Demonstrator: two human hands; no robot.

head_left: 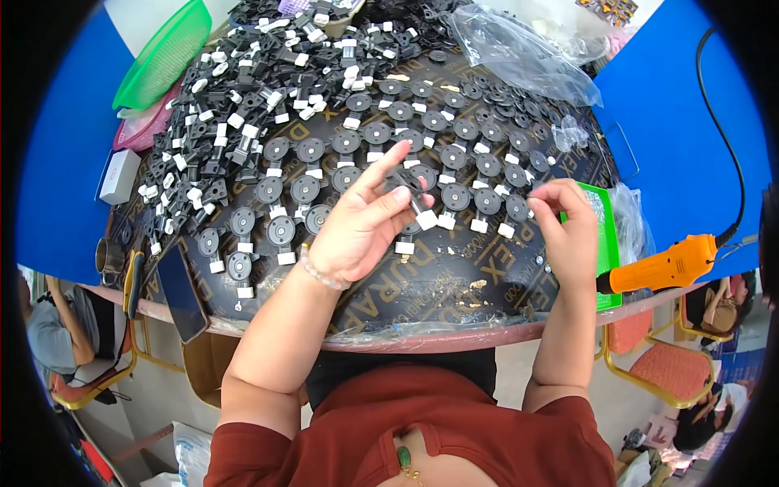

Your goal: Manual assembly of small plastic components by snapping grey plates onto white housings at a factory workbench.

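My left hand (353, 231) is raised over the middle of the table, thumb and fingers closed on a small black plastic part with a white end (425, 218). Its index finger points up and away. At the right, my right hand (572, 227) has thumb and index finger pinched together beside the green tray (605, 304). Whatever sits in that pinch is too small to make out. Rows of similar black parts with round discs (281, 230) and white ends lie between and beyond my hands.
A big heap of black-and-white parts (243, 105) fills the far left, near a green basket (166, 57). Loose black discs (519, 105) and plastic bags (527, 53) lie at far right. An orange corded power tool (665, 266) rests nearby; a phone (182, 292) and pliers (133, 284) lie left.
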